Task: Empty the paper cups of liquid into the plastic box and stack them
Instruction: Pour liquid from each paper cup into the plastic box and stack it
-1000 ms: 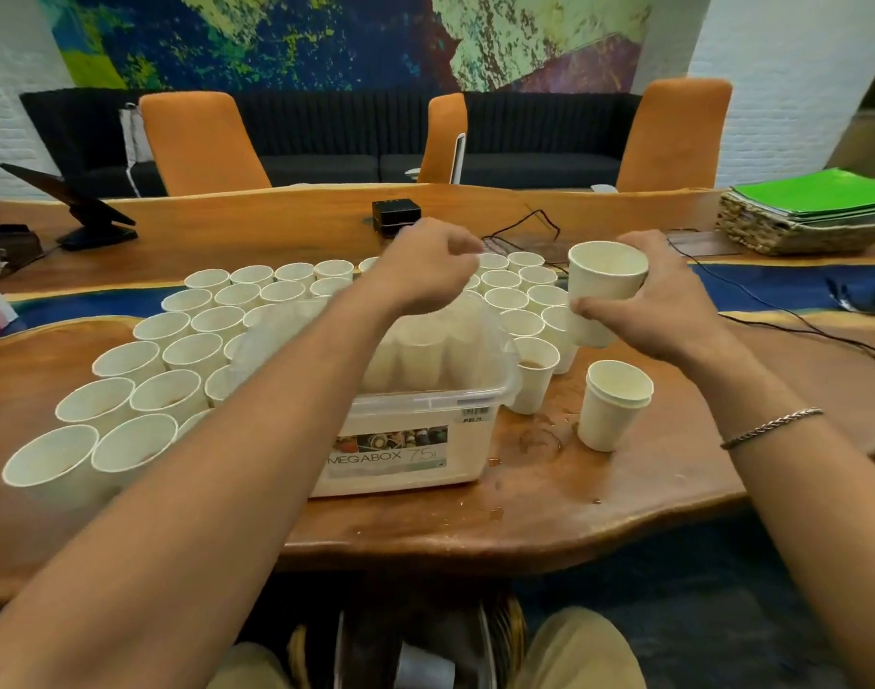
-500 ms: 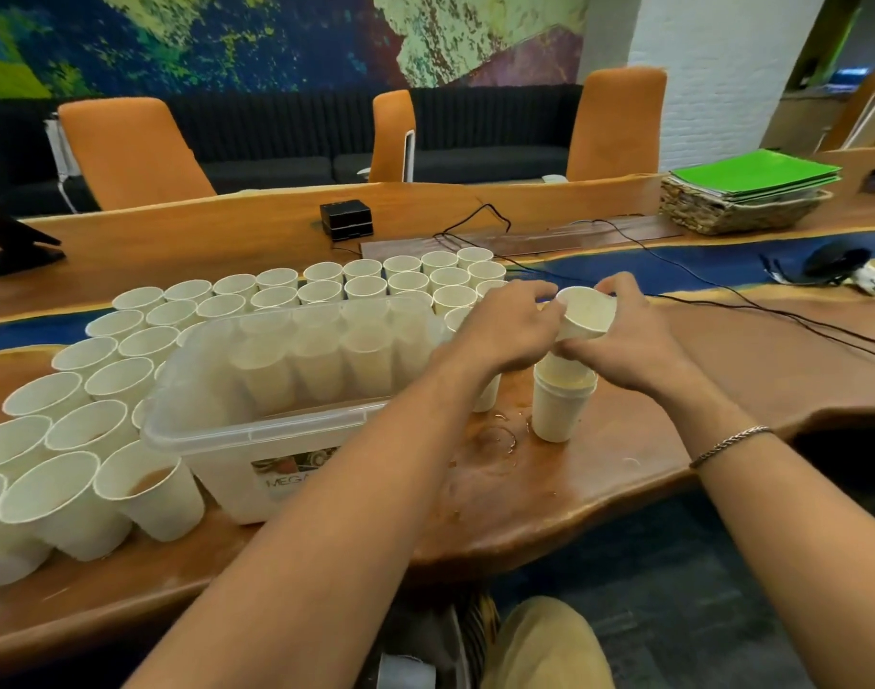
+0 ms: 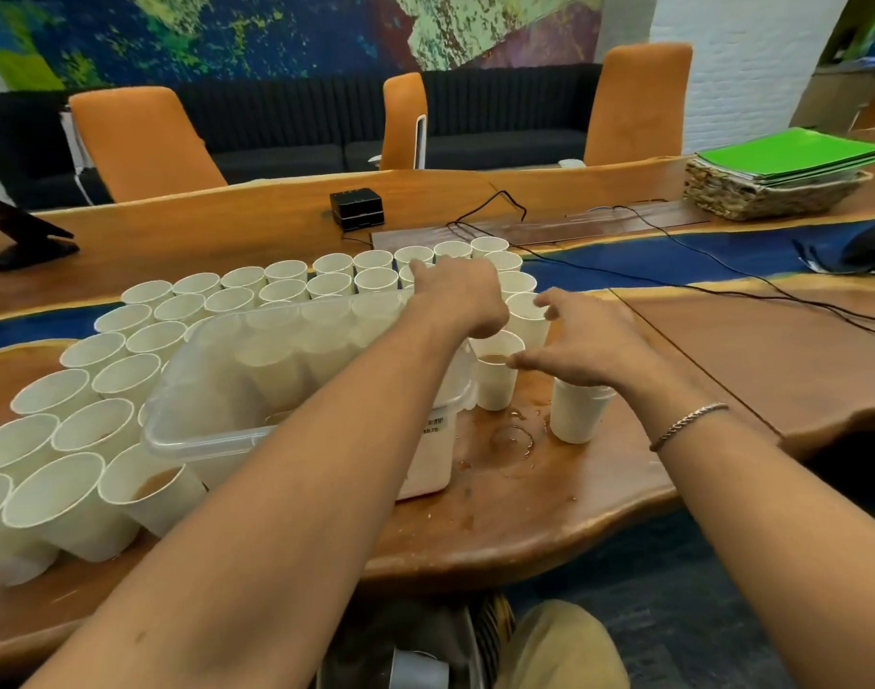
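One addition to stack (image 3: 577,415) under right hand (image 3: 592,343), fingers (image 3: 554,304) wide, empty | left hand (image 3: 457,295) reaching cups (image 3: 375,261), grip unclear

plastic box (image 3: 296,430) mid-table | paper cups (image 3: 142,340) left, behind | stacked cups (image 3: 574,412) right

one plastic box (image 3: 201,436), three orange chairs (image 3: 142,141), two hands (image 3: 582,340), dozens of paper cups (image 3: 52,509).
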`<state>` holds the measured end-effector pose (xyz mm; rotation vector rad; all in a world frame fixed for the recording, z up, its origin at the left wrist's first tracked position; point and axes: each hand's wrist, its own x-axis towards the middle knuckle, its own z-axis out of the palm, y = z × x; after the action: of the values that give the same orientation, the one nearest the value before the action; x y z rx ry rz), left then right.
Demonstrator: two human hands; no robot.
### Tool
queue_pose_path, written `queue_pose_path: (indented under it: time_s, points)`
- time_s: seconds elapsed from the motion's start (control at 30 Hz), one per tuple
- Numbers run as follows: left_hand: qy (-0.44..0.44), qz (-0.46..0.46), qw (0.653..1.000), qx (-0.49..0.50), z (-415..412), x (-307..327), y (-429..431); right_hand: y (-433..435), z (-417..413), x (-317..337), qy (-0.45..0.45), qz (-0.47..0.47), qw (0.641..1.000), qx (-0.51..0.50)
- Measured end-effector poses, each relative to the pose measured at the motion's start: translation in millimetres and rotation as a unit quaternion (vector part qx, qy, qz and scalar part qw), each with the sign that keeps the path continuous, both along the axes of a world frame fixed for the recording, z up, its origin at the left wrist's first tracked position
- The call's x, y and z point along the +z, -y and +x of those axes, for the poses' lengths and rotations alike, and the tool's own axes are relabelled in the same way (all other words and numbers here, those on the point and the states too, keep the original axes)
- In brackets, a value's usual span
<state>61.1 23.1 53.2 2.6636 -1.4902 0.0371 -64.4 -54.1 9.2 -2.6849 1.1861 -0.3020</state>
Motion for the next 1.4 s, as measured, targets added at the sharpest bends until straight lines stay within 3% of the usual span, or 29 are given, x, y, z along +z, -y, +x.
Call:
queue_pose_path:
  time_s: [0.2, 0.43, 0.6, 0.77, 0.87, 1.0, 1.2, 1.4]
  points:
    - [-0.035, 0.073, 0.996, 0.031, 11.5, -3.7, 16.1, 1.8, 36.4, -13.3, -0.073, -0.006, 0.997, 0.029]
    - [0.013, 0.219, 0.975, 0.034, 17.3, -18.5, 40.2, 11.3, 52.1, -17.5, -0.106, -0.007, 0.994, 0.026]
    - [0.069, 0.235, 0.969, 0.023, 11.6, -26.4, 45.5, 11.5, 54.3, -22.2, -0.095, -0.01, 0.995, 0.04]
    - [0.054, 0.216, 0.975, 0.014, 12.2, -22.7, 43.0, 7.5, 47.8, -13.4, -0.071, 0.013, 0.996, 0.043]
    - [0.03, 0.179, 0.983, -0.002, 13.2, -13.1, 38.9, 7.3, 39.1, 8.6, -0.056, 0.025, 0.998, 0.033]
    - [-0.028, 0.031, 0.999, -0.032, 18.0, 10.7, 30.1, 3.8, 29.4, 49.0, -0.005, 0.032, 0.999, 0.019]
    - [-0.18, -0.125, 0.974, -0.048, 34.6, 51.2, 9.4, -8.9, 25.6, 95.9, 0.116, 0.056, 0.991, 0.036]
    - [-0.197, -0.219, 0.955, -0.038, 51.0, 76.6, -27.9, -35.8, 43.1, 110.1, 0.26, 0.109, 0.958, 0.046]
